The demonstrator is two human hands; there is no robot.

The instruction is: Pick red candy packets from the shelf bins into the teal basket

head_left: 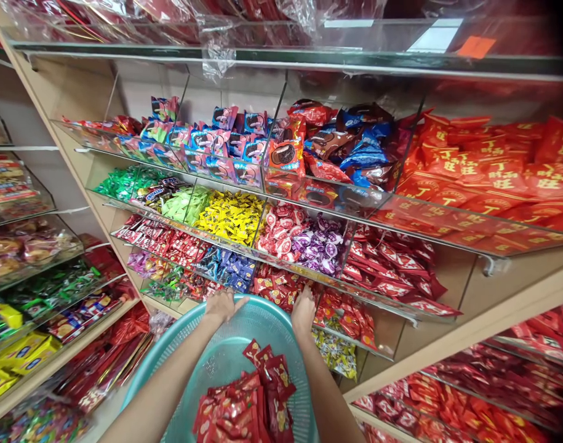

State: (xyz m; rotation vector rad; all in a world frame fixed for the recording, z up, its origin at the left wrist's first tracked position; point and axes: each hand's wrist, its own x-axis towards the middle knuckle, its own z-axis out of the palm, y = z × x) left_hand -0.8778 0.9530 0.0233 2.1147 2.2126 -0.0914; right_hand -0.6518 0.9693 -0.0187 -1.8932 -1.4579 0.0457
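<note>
A teal plastic basket [145, 375] with a perforated wall is below my arms, with a pile of small red packets [237, 412] in it. My left hand [222, 306] lies over its far rim, thumb stretched out to the right and fingers pointing toward the shelf. Beyond the right part of the rim, my right hand [304, 312] reaches the front of a low bin of red wrapped snacks [276, 286]. Its fingers are curled in against those packets; what they hold is hidden. Blue wrapped sweets [228, 269] lie beyond my left hand.
Clear-fronted shelf bins hold yellow sweets [230, 215], purple sweets [320, 243], cookie packs [288, 154] and large red bags [484, 166]. A glass shelf edge [281, 58] runs across above. More stocked shelves stand left [32, 246] and lower right [493, 369]. A shelf bracket [491, 264] juts out.
</note>
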